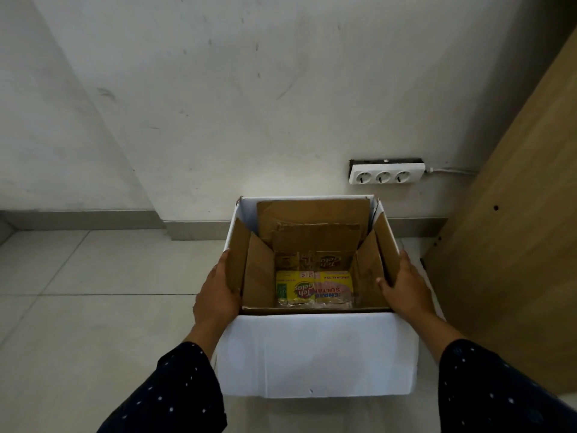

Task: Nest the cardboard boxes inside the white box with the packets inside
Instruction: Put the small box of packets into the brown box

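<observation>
A white box (315,354) stands on the tiled floor in front of me. Brown cardboard boxes (315,242) sit nested inside it, their flaps folded up against its inner walls. At the bottom lie yellow and pink tea packets (312,290). My left hand (218,292) grips the left brown flap at the box's left edge, thumb inside. My right hand (402,287) holds the right brown flap at the right edge. Both forearms wear dark dotted sleeves.
A white wall rises behind the box, with a three-socket power strip (387,173) and its cable low on it. A tall wooden panel (515,229) stands close on the right. Grey floor tiles (93,292) spread to the left.
</observation>
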The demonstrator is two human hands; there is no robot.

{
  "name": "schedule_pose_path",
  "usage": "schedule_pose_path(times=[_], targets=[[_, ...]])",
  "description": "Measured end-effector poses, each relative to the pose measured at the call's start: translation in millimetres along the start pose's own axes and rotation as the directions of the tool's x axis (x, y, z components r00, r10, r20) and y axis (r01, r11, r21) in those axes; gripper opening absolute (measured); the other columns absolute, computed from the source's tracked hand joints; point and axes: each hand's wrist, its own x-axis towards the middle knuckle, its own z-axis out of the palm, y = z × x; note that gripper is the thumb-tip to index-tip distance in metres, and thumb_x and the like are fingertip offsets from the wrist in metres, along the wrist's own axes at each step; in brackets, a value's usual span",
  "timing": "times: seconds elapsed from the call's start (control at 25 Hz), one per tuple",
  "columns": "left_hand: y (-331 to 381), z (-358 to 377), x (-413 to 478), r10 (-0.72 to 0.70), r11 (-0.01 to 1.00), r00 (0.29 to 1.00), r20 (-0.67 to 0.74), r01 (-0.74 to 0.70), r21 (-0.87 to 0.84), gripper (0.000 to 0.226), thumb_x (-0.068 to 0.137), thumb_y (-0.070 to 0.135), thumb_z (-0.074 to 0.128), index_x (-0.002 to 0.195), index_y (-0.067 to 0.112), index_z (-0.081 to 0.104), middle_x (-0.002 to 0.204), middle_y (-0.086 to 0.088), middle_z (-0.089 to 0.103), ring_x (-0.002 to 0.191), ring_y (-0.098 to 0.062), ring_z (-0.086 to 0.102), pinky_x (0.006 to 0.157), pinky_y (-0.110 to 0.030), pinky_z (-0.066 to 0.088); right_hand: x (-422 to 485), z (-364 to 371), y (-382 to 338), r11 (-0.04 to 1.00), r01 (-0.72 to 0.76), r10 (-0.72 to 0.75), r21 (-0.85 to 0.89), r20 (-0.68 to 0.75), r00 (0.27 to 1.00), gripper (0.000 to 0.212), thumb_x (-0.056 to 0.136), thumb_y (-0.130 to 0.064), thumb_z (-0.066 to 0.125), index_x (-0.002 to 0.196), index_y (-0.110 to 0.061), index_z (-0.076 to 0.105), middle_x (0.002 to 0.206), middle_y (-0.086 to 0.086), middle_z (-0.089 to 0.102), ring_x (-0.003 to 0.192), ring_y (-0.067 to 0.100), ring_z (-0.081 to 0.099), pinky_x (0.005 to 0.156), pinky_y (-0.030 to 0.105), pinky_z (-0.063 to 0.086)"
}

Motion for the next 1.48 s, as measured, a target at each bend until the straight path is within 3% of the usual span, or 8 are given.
schedule_pose_path(times=[0.2,0.44,1.0,1.16,1.28,1.48], targets=[[-31,-26,30,-0.039,0.999,0.999,-0.028,0.040,0.031,0.079,0.088,0.021,0.059,0.150,0.034,0.012,0.126,-0.016,0.058,0.102,-0.038,0.061,0.084,-0.049,0.052,9,32,-41,0.998,0.050,-0.050,-0.023,0.011,0.999,0.090,0.089,-0.032,0.063,0.154,-0.019,0.001,0.153,0.015,0.032,0.130,0.037,0.046,0.098,0.046,0.045],[-51,-42,67,-0.023,0.998,0.999,-0.045,0.025,0.063,0.078,0.088,0.024,0.059,0.150,0.034,0.013,0.122,-0.018,0.060,0.099,-0.040,0.061,0.081,-0.047,0.050,21,55,-71,0.995,0.085,-0.085,-0.047,-0.007,0.996,0.094,0.088,-0.034,0.063,0.152,-0.033,-0.005,0.143,0.016,0.041,0.122,0.038,0.052,0.092,0.046,0.048],[-64,-42,118,0.018,0.998,0.994,-0.106,-0.011,0.069,0.074,0.088,0.022,0.061,0.147,0.036,0.019,0.120,-0.016,0.061,0.093,-0.038,0.062,0.077,-0.045,0.053,52,70,-94,1.000,0.023,-0.024,-0.012,-0.048,0.999,0.088,0.089,-0.034,0.062,0.153,-0.030,0.002,0.146,0.016,0.041,0.129,0.039,0.045,0.099,0.049,0.044],[-65,-44,115,0.039,0.998,0.998,-0.042,-0.037,0.041,0.082,0.085,0.028,0.066,0.150,0.032,0.015,0.131,-0.017,0.056,0.105,-0.040,0.060,0.086,-0.048,0.051,47,67,-97,0.999,0.041,-0.041,-0.020,-0.016,0.999,0.092,0.089,-0.032,0.064,0.153,-0.029,-0.001,0.147,0.017,0.038,0.129,0.039,0.046,0.099,0.049,0.044],[-62,-56,104,0.063,0.995,0.994,0.085,-0.055,-0.086,0.089,0.083,0.031,0.069,0.151,0.027,0.013,0.140,-0.015,0.049,0.119,-0.039,0.053,0.096,-0.047,0.046,38,54,-100,0.997,0.031,-0.025,-0.070,0.088,0.996,0.093,0.089,-0.036,0.062,0.153,-0.027,-0.004,0.152,0.017,0.030,0.130,0.040,0.044,0.098,0.049,0.044],[-38,-97,82,0.107,0.994,0.994,0.033,-0.106,-0.026,0.081,0.084,0.035,0.064,0.150,0.025,0.018,0.142,-0.014,0.047,0.123,-0.034,0.049,0.095,-0.042,0.044,9,20,-148,0.988,0.108,-0.103,-0.114,0.056,0.993,0.071,0.092,-0.043,0.052,0.149,-0.018,0.020,0.153,0.014,0.029,0.132,0.039,0.040,0.102,0.051,0.042]])
